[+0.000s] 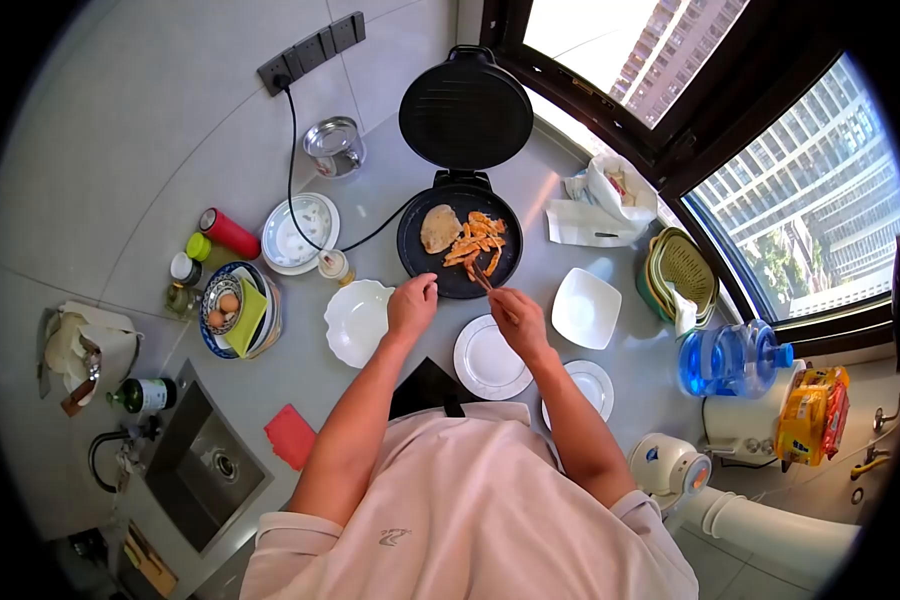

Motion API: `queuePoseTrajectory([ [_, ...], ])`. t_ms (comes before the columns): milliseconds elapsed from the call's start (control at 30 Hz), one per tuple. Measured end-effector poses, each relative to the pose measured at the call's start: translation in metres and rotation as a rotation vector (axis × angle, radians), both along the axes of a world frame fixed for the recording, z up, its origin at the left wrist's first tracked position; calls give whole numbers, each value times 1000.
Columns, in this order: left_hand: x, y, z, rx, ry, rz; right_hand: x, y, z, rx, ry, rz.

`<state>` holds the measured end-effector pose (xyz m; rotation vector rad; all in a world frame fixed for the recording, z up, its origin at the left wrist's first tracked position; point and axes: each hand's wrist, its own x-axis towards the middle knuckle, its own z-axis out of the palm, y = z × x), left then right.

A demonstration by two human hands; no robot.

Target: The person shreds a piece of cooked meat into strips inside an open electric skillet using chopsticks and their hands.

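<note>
A round black electric griddle point(407, 240) stands with its lid point(465, 110) raised. In it lie a browned flat piece of food point(439, 229) on the left and a pile of orange-red strips point(482, 238) on the right. My right hand point(517, 318) is closed around chopsticks point(483, 279), whose tips reach the strips near the front of the griddle. At the griddle's front left rim, my left hand point(413, 303) is curled shut, and I see nothing in its fingers. Whether it touches the rim I cannot tell.
Close by are a scalloped white bowl point(355, 322), a square white bowl point(587, 309) and white plates point(492, 358). A small jar point(335, 266) and stacked plates point(301, 236) stand left. The black power cord point(292, 150) runs to a wall socket. Right are baskets point(682, 272) and a water jug point(727, 360).
</note>
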<state>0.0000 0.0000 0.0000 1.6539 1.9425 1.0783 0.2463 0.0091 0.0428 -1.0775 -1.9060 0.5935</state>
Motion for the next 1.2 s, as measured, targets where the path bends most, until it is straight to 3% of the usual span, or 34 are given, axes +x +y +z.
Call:
queuePoseTrajectory([
  [67,0,2,1,-4,3,-6,2,2,1,-106,59,-49],
  [267,-2,1,-2,-6,-26,-4,-18,21,11,60,21,-10],
  [367,-4,4,3,-21,-12,-16,-19,32,-9,-12,47,-18],
  [467,-11,7,3,-7,-26,0,-15,28,7,-139,47,-85],
  [667,-16,9,6,-37,-25,-31,-54,45,16,-53,160,16],
  [767,-19,10,8,-45,-32,-33,-79,62,-6,13,87,24],
  [1000,-31,11,7,-44,-67,5,-61,54,7,-53,-30,211],
  [1133,-32,12,2,3,-46,0,-47,46,8,-134,135,45],
  [1200,-30,13,1,22,-32,3,-45,43,9,-72,93,-34],
])
